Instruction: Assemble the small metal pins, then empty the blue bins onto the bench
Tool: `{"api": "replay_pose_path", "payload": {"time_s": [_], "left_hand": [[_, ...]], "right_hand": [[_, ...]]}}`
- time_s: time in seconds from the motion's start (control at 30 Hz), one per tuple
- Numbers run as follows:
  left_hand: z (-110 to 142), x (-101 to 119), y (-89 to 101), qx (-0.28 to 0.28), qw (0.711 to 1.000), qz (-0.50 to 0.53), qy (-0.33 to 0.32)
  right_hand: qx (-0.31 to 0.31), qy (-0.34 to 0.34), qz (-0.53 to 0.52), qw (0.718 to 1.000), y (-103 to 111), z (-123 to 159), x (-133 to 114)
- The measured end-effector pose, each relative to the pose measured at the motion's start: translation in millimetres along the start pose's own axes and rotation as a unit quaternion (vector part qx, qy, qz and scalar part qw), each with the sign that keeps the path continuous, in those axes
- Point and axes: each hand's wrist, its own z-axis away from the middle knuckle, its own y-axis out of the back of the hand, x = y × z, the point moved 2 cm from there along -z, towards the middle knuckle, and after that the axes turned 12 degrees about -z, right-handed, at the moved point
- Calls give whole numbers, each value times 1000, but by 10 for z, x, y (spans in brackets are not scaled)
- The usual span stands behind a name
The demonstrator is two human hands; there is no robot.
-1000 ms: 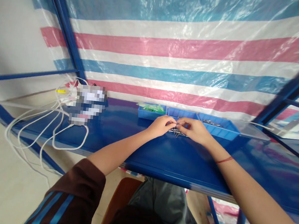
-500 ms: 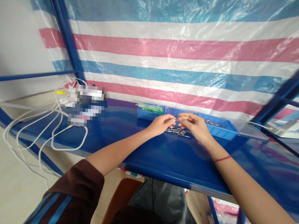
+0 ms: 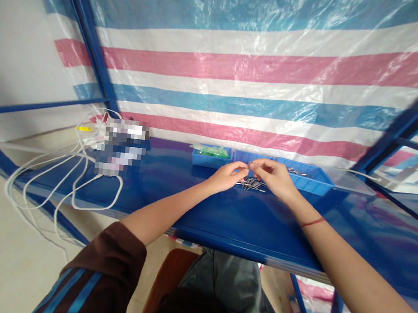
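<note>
My left hand [image 3: 230, 175] and my right hand [image 3: 270, 175] meet fingertip to fingertip above the blue tabletop [image 3: 203, 215]. Both are closed in a pinch, and whatever lies between the fingers is too small to name. Just below them is a pile of thin metal pieces [image 3: 253, 184], like screws or rivets, partly covered by the hands. Behind the hands stands a blue bin [image 3: 253, 157], largely hidden. To its right, a longer blue bin [image 3: 316, 182] holds metal pieces [image 3: 297, 172]. The left blue bin [image 3: 208, 161] contains green plastic bags [image 3: 215, 151].
White cables [image 3: 75, 182] loop over the table's left end beside blurred-out items [image 3: 122, 147]. Blue frame posts [image 3: 90, 39] rise at both sides, with a striped plastic sheet [image 3: 240, 70] behind. A clear plastic sheet [image 3: 351, 182] lies right of the bins.
My left hand has shifted slightly to the right and down, over the left part of the metal pile. My right hand stays almost in place, still pinching.
</note>
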Motion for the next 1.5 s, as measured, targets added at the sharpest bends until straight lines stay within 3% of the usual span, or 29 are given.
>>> {"api": "replay_pose_path", "payload": {"time_s": [0.17, 0.37, 0.63, 0.73, 0.87, 0.97, 1.13, 1.23, 1.33, 1.4, 1.5], "left_hand": [[6, -2, -8, 24, 997, -51, -46], [-9, 32, 56, 129, 980, -118, -94], [26, 68, 88, 178, 970, -139, -86], [29, 53, 87, 180, 968, -161, -70], [59, 28, 81, 117, 953, -270, -66], [96, 19, 80, 45, 928, -366, -56], [123, 56, 84, -32, 910, -409, -60], [117, 58, 83, -48, 902, -424, -67], [99, 20, 79, -43, 901, -427, -69], [79, -21, 70, -44, 903, -422, -71], [48, -69, 50, -56, 904, -414, -94]], "right_hand": [[-2, 65, 71, 995, -9, 8, 31], [-9, 123, 116, 986, -2, 33, -19], [-16, 138, 180, 974, 27, 24, -82], [19, 114, 178, 977, 150, -51, -10], [137, 45, 198, 969, 532, -153, 101], [242, -9, 297, 924, 875, -150, 139], [280, -81, 428, 856, 1178, -100, 201], [266, -42, 459, 847, 1139, -113, 185], [238, 16, 426, 873, 974, -134, 111], [195, 41, 396, 896, 817, -136, 55], [81, 72, 367, 924, 554, -110, -7]]}}
